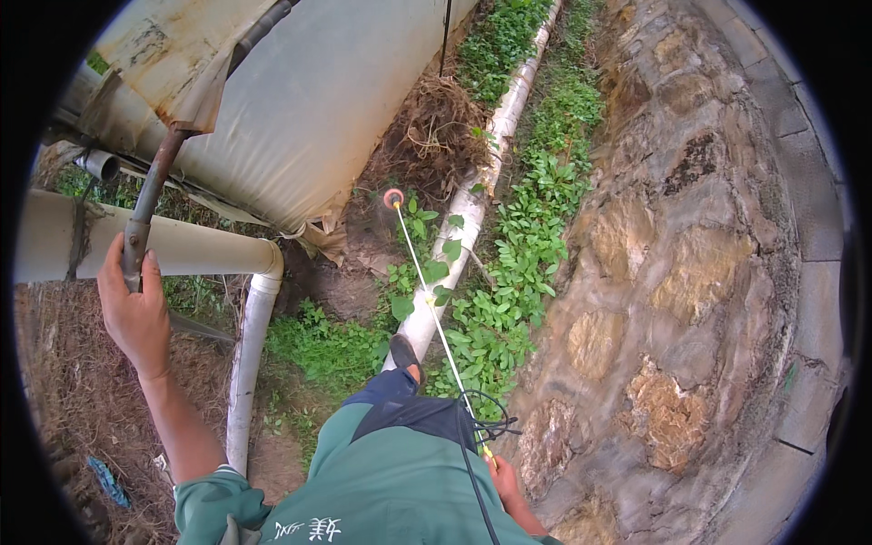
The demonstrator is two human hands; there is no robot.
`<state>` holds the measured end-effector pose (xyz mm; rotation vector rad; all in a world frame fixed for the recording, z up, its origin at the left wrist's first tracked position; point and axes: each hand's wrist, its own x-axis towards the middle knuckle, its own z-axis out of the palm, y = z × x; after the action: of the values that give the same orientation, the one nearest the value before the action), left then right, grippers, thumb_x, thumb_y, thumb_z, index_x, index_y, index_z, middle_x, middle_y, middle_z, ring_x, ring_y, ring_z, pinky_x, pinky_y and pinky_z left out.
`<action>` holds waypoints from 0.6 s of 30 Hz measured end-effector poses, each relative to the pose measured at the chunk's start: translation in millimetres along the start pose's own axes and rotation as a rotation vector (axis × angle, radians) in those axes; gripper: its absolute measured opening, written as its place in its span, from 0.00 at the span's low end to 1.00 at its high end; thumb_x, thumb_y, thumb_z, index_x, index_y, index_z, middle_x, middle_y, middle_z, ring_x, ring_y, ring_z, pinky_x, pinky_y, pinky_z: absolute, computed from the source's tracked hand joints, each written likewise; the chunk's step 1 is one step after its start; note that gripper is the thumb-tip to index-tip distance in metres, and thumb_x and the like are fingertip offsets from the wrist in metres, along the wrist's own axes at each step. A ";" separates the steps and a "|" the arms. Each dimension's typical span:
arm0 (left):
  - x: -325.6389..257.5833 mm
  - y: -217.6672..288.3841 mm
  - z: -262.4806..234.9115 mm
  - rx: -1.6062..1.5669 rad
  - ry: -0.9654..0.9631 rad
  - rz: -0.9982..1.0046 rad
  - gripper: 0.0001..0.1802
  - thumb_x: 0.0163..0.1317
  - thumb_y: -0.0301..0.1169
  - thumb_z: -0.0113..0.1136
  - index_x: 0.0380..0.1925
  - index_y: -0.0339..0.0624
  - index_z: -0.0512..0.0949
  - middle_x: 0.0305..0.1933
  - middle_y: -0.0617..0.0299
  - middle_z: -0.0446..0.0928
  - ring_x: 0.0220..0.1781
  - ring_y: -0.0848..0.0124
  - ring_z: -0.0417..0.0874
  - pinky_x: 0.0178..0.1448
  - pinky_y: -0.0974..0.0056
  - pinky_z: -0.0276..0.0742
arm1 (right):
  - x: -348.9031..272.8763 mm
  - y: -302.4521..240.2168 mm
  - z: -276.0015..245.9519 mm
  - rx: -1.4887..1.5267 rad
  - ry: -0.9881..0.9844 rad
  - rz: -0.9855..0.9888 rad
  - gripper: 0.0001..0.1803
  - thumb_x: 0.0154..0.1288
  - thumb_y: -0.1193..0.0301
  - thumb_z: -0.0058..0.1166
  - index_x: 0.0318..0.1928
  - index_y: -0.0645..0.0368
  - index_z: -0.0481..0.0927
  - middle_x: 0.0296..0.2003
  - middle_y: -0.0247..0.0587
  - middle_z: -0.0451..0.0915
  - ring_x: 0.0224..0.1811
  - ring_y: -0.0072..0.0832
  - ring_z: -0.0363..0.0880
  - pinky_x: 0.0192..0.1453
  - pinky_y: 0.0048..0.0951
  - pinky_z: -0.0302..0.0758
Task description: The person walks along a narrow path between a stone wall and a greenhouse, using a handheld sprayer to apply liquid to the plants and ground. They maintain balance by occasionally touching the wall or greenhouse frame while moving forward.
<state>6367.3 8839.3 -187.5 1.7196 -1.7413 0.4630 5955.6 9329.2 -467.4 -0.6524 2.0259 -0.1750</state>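
On the left my left hand (136, 313) is closed round the lower end of a rusty grey metal pipe (154, 177), beside a thick white plastic pipe (195, 238). At the lower middle my right hand (509, 481), partly cut off by my body, grips the yellow handle (488, 451) of a long thin white wand (442, 334). The wand reaches forward across a white pipe on the ground. Its round pinkish-red head (393, 197) hangs over bare soil near dry roots. A looped black cord or hose (490, 418) hangs by the handle.
The long white ground pipe (472, 204) runs forward, with my shoe (405, 352) on or beside it. Leafy green plants (518, 263) grow along it. A rough stone wall (654, 272) rises at the right. Plastic sheeting (300, 109) covers a structure at the upper left.
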 end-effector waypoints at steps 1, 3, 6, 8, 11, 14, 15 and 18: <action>-1.4 0.0 -0.8 0.008 -0.009 -0.003 0.21 0.64 0.31 0.64 0.57 0.45 0.75 0.50 0.56 0.78 0.50 0.61 0.80 0.54 0.59 0.74 | 5.5 2.1 4.2 0.005 0.022 -0.074 0.24 0.69 0.51 0.53 0.32 0.63 0.74 0.28 0.63 0.78 0.35 0.61 0.77 0.37 0.49 0.73; -4.3 -1.2 -2.6 0.010 -0.030 -0.014 0.22 0.63 0.31 0.64 0.57 0.45 0.75 0.50 0.56 0.78 0.51 0.60 0.80 0.55 0.58 0.74 | 11.1 8.5 14.9 -0.003 0.051 -0.156 0.25 0.69 0.50 0.52 0.31 0.63 0.74 0.28 0.63 0.78 0.36 0.61 0.78 0.38 0.51 0.73; -5.3 -5.9 -2.5 0.062 -0.016 0.050 0.22 0.64 0.34 0.63 0.57 0.46 0.75 0.48 0.56 0.78 0.48 0.58 0.80 0.53 0.58 0.75 | -0.7 30.5 24.5 -0.039 0.071 -0.137 0.24 0.69 0.50 0.52 0.33 0.62 0.77 0.26 0.58 0.79 0.31 0.52 0.79 0.37 0.46 0.73; -4.3 -11.5 0.0 0.065 0.006 0.096 0.21 0.64 0.36 0.61 0.57 0.47 0.75 0.46 0.57 0.77 0.46 0.58 0.80 0.51 0.57 0.75 | -16.3 50.9 30.8 -0.026 0.072 -0.054 0.24 0.69 0.51 0.53 0.33 0.63 0.79 0.24 0.55 0.79 0.28 0.45 0.80 0.35 0.43 0.73; 0.4 -22.8 8.0 0.098 0.037 0.092 0.21 0.64 0.37 0.61 0.57 0.48 0.75 0.47 0.57 0.77 0.48 0.58 0.80 0.51 0.57 0.75 | -30.2 73.8 45.2 -0.005 0.167 0.090 0.25 0.69 0.51 0.52 0.32 0.64 0.79 0.24 0.55 0.79 0.28 0.43 0.80 0.35 0.42 0.73; 5.2 -34.5 15.4 0.069 0.068 0.104 0.21 0.64 0.38 0.61 0.56 0.49 0.75 0.48 0.57 0.78 0.48 0.57 0.80 0.51 0.56 0.75 | -11.0 71.2 56.2 0.066 0.321 0.097 0.28 0.70 0.47 0.48 0.34 0.63 0.77 0.31 0.61 0.79 0.36 0.56 0.79 0.39 0.48 0.72; 5.9 -37.4 17.2 0.064 0.079 0.097 0.21 0.64 0.38 0.61 0.56 0.49 0.76 0.48 0.57 0.78 0.48 0.57 0.80 0.51 0.56 0.75 | 3.5 64.1 58.1 0.135 0.376 0.067 0.26 0.71 0.49 0.48 0.34 0.64 0.76 0.27 0.58 0.77 0.31 0.50 0.77 0.37 0.46 0.71; 6.6 -42.2 19.5 0.062 0.076 0.111 0.21 0.64 0.39 0.60 0.56 0.49 0.76 0.47 0.56 0.78 0.47 0.56 0.80 0.51 0.55 0.75 | 62.4 27.3 55.8 0.208 0.625 -0.030 0.25 0.73 0.52 0.47 0.33 0.64 0.76 0.22 0.53 0.74 0.26 0.42 0.75 0.34 0.44 0.69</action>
<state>6405.3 8818.2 -205.2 1.6311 -1.7903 0.6292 5967.7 9328.0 -554.6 -0.5345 2.5430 -0.6672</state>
